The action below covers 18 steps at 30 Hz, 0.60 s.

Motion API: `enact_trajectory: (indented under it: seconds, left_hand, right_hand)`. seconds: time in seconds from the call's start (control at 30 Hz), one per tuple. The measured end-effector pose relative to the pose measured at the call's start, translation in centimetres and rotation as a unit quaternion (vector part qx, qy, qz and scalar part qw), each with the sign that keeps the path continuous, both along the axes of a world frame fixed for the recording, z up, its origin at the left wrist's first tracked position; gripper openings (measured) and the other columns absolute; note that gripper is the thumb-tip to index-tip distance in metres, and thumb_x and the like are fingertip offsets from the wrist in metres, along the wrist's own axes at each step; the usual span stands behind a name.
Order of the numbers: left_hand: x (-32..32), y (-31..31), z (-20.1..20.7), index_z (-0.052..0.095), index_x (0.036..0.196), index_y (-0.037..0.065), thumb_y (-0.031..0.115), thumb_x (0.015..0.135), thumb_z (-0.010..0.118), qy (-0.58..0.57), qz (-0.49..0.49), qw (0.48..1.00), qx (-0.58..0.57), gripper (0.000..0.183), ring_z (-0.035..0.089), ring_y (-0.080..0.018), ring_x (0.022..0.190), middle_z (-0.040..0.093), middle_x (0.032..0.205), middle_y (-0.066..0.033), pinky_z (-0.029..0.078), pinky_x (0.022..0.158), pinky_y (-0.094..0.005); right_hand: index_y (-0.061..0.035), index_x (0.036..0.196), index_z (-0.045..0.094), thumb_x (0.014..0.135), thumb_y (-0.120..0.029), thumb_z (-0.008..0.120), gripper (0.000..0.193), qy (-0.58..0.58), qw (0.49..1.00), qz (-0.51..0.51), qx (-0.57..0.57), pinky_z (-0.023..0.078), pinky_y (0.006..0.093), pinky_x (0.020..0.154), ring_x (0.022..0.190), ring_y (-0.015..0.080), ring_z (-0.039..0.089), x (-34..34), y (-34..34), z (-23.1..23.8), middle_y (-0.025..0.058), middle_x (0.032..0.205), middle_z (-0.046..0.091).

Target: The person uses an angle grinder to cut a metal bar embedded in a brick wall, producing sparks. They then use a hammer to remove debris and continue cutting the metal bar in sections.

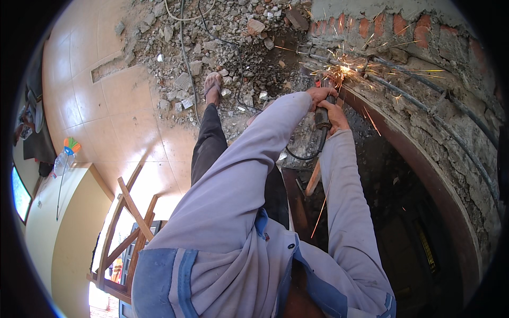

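Observation:
Both of my hands grip an angle grinder (322, 117), whose dark body points away from me. Wrapped round its front part is my left hand (319, 96). Closer to the cord end, my right hand (336, 116) is closed on the body. Bright sparks (345, 69) spray out where the grinder's head meets a steel bar (405, 96) along the broken wall; the disc is hidden by the glare. From the grinder's rear a black cord (321, 144) curves down and left.
Broken concrete rubble (183, 79) covers the ground ahead, with cables (184, 45) across it. My sandalled foot (212, 87) stands at its edge. A brown frame (403, 132) curves past a dark opening at right. Exposed bricks (379, 26) line the wall. Left are floor tiles (90, 100) and a wooden stand (130, 238).

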<state>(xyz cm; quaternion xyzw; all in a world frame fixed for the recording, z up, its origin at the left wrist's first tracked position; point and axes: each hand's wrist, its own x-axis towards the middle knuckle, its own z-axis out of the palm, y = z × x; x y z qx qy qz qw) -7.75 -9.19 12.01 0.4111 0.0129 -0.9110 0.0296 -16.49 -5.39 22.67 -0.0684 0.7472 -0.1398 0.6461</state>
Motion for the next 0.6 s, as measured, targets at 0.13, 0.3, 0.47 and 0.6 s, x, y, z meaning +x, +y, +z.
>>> enact_trajectory:
  seconds: [0.13,0.3,0.47,0.6]
  left_hand:
    - [0.6,0.2,-0.3,0.065,0.111,0.002,0.033,0.083,0.072,0.063,0.014,0.984,-0.163,0.043,0.069,-0.0243,0.080,0.072,0.097,-0.0113,0.056,0.074,-0.0386]
    - [0.6,-0.1,0.9,0.067,0.113,0.006,0.036,0.085,0.070,0.005,-0.033,0.991,-0.127,0.042,0.068,-0.0227,0.084,0.071,0.102,-0.0119,0.055,0.074,-0.0350]
    - [0.5,-1.0,2.1,0.068,0.118,0.010,0.038,0.088,0.067,-0.049,-0.064,0.996,-0.047,0.041,0.067,-0.0203,0.083,0.072,0.101,-0.0108,0.055,0.074,-0.0332]
    - [0.6,-0.7,1.4,0.068,0.112,0.005,0.039,0.087,0.068,-0.028,-0.073,0.975,-0.209,0.042,0.067,-0.0222,0.075,0.072,0.097,-0.0115,0.055,0.070,-0.0353]
  right_hand:
    - [0.0040,0.092,0.069,0.074,-0.020,0.075,0.031,0.031,0.999,0.001,0.011,0.051,0.0334,0.055,0.063,0.0201,0.067,0.1,0.0,0.1,0.0090,0.080,0.070]
    - [0.0037,0.093,0.068,0.073,-0.021,0.076,0.033,0.041,0.999,0.011,-0.005,0.052,0.0330,0.055,0.062,0.0202,0.067,0.2,0.0,0.7,0.0089,0.080,0.069]
    - [0.0022,0.097,0.067,0.074,-0.021,0.076,0.034,0.020,1.000,-0.011,-0.002,0.052,0.0332,0.055,0.062,0.0197,0.067,0.2,0.0,0.5,0.0086,0.081,0.069]
    - [0.0013,0.098,0.067,0.075,-0.020,0.075,0.032,0.026,1.000,0.003,0.011,0.053,0.0335,0.053,0.060,0.0196,0.067,0.2,-0.2,0.6,0.0080,0.079,0.070]
